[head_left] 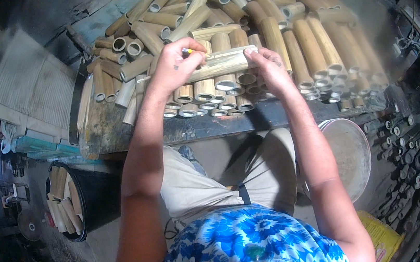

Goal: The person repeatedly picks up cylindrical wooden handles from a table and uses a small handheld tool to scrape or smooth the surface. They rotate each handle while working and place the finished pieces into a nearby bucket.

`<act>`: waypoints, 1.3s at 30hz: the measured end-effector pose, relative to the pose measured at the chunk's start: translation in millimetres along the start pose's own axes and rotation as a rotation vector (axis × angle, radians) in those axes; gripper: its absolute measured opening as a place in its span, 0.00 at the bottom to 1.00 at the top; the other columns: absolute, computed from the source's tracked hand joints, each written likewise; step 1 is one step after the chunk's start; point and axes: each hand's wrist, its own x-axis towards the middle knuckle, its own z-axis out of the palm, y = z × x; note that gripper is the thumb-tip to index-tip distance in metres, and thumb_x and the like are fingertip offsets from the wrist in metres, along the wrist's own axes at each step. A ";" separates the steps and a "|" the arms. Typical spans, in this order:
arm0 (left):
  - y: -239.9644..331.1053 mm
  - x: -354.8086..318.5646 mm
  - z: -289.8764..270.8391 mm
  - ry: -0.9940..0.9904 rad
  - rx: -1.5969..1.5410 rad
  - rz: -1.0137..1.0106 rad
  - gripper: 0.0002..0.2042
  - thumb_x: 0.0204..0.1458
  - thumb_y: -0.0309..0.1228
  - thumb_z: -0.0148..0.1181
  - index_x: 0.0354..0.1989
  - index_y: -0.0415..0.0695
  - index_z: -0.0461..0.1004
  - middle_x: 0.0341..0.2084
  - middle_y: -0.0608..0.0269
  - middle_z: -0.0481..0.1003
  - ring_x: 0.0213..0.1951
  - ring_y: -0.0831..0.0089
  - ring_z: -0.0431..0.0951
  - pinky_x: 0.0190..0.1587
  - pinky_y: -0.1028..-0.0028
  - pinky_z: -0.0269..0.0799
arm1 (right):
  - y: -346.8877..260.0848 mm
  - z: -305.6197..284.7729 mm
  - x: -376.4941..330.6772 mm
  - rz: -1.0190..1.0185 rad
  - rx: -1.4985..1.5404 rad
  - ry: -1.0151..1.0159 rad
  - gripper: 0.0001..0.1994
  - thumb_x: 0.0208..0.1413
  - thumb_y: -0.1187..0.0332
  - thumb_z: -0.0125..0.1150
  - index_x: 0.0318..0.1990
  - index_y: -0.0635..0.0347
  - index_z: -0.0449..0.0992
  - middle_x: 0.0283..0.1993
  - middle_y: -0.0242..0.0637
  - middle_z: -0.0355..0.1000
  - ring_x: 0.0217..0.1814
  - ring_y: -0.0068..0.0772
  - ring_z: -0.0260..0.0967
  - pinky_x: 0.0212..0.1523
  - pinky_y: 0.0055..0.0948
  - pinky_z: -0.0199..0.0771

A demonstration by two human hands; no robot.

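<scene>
Two hands gripping one bamboo tube (220, 64) crosswise above the desk (209, 125), left fingers (182, 56) also pinching a yellow marker (188, 51), right fingers (255, 54) clamped, best keeping it level.

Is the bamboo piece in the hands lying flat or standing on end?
Lying flat: the bamboo piece runs sideways between the left hand and right hand, above the stacked bamboo tubes.

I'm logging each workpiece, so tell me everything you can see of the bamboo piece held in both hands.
The bamboo piece is a pale tan length of cut stem, lying roughly level across the pile of bamboo tubes on the workbench. The left hand grips its left end, holding a small yellow tool over it; the right hand holds its right end. Its surface looks smooth and dry.
</scene>
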 end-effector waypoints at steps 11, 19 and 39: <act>8.6 20.6 53.1 0.014 0.134 0.075 0.07 0.49 0.28 0.58 0.33 0.38 0.78 0.23 0.63 0.77 0.27 0.81 0.74 0.31 0.78 0.70 | 1.7 0.1 2.9 -0.055 0.008 -0.022 0.18 0.58 0.57 0.58 0.43 0.65 0.76 0.36 0.34 0.75 0.36 0.23 0.71 0.35 0.26 0.75; 3.6 21.7 53.7 -0.003 0.159 0.056 0.08 0.48 0.29 0.58 0.32 0.39 0.77 0.19 0.62 0.75 0.23 0.80 0.72 0.27 0.76 0.69 | 2.0 -1.3 1.4 -0.039 0.037 -0.061 0.18 0.59 0.57 0.57 0.45 0.63 0.76 0.38 0.33 0.76 0.38 0.21 0.70 0.39 0.23 0.70; 10.8 -29.6 -18.0 0.208 0.340 0.055 0.11 0.54 0.31 0.61 0.41 0.38 0.77 0.30 0.57 0.79 0.32 0.68 0.78 0.35 0.73 0.72 | 8.1 -3.0 4.8 -0.068 0.041 -0.040 0.16 0.59 0.58 0.57 0.43 0.64 0.76 0.36 0.34 0.76 0.32 0.23 0.72 0.33 0.25 0.75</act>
